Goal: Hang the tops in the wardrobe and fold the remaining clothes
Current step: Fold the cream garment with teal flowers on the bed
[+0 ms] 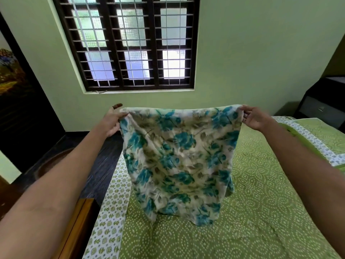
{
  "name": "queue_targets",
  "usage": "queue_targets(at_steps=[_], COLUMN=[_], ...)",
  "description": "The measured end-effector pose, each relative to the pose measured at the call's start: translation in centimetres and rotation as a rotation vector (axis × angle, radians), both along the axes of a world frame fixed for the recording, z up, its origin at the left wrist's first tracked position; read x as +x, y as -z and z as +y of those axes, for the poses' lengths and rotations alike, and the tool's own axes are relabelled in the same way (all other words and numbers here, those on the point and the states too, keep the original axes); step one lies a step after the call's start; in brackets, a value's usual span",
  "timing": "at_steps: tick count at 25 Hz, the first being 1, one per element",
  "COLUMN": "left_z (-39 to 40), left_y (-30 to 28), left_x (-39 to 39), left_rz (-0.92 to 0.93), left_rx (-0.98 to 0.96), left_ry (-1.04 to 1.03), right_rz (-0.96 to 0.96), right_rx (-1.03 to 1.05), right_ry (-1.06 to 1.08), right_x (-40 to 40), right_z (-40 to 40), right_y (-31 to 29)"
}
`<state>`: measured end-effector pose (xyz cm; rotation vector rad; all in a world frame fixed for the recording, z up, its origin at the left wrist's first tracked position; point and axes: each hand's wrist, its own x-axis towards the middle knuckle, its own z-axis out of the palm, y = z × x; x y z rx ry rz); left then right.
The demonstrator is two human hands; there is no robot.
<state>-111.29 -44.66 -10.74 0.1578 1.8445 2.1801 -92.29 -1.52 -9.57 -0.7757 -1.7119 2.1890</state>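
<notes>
Left hand (112, 121) and right hand (255, 118) pinch the floral garment's (179, 161) 2 top corners; keep them level, hem seemingly brushing the bed (261, 212).

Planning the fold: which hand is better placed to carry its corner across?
Probably left: the left hand pinches the floral garment over the floor beside the bed, the right hand over the mattress.

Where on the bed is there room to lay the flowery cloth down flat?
The green bedspread is bare right of the flowery cloth, up to the bordered pillow, and in front below its hem. The left strip by the wooden bed edge is narrow.
</notes>
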Motion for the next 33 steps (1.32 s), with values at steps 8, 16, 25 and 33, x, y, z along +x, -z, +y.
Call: queue_targets(at_steps=[8, 16, 25, 33], left_z=[1.3, 2.5, 0.6, 0.4], left_y=[1.8, 0.9, 1.6, 0.4], left_x=[0.5, -0.1, -0.9, -1.5], left_rz=[0.005, 0.109, 0.221, 0.374], left_rx=[0.018, -0.121, -0.376, -0.525], left_ry=[-0.148, -0.160, -0.031, -0.063], right_rz=[0.040, -0.093, 0.021, -0.014], right_rx=[0.080, 0.029, 0.062, 0.057], right_ry=[0.167, -0.079, -0.109, -0.058], right_x=[1.4, 1.8, 2.1, 1.2], right_z=[1.5, 1.3, 1.7, 1.9], right_y=[2.9, 0.9, 2.2, 0.5])
